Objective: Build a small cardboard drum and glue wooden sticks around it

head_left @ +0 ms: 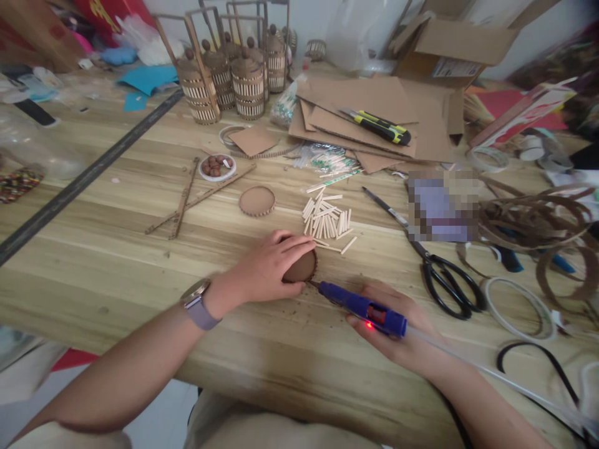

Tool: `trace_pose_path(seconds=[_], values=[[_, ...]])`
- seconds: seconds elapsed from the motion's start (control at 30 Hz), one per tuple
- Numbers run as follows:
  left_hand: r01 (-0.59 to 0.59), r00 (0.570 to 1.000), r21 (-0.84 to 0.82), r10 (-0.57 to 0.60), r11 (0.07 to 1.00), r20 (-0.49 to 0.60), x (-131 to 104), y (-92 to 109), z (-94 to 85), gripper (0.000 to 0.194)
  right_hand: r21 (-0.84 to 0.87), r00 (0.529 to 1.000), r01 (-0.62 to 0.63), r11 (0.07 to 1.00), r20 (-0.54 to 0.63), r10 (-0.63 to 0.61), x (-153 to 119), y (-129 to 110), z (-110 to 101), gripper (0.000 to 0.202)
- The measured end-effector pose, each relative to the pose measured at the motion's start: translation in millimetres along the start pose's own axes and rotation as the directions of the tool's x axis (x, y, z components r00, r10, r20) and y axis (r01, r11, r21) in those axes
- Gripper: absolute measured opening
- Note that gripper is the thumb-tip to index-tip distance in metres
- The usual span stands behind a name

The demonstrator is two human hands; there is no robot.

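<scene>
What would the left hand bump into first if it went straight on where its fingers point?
Probably the little sticks just beyond the left hand, though its exact height is hard to judge.

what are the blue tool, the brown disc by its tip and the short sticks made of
Blue tool: probably hard plastic, smooth and evenly coloured. Brown disc: likely matte cardboard, ridged like corrugation around the edge. Short sticks: apparently bare wood, pale and dull.
</scene>
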State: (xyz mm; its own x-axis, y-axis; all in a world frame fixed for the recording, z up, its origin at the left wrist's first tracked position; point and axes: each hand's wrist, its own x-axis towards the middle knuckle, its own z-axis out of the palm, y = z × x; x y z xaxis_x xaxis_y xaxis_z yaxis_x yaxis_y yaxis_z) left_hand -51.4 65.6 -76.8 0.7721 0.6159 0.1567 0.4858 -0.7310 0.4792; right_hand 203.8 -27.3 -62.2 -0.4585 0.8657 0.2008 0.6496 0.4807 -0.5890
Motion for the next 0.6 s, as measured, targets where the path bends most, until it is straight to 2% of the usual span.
trace_pose_path(seconds=[0.4,0.6], values=[[-0.015,1.0,0.026,0.015,1.0,-0.012,-0.4,-1.1,0.8,0.068,0.008,1.0,0.021,1.0,-0.009,-0.021,0.9,-1.2,-0.1,0.02],[-0.014,1.0,0.038,0.014,0.999,-0.013,0.0,-0.2,0.3,0.068,-0.039,1.0,0.011,0.999,0.007,-0.011,1.7,-2.5,0.1,0.022]])
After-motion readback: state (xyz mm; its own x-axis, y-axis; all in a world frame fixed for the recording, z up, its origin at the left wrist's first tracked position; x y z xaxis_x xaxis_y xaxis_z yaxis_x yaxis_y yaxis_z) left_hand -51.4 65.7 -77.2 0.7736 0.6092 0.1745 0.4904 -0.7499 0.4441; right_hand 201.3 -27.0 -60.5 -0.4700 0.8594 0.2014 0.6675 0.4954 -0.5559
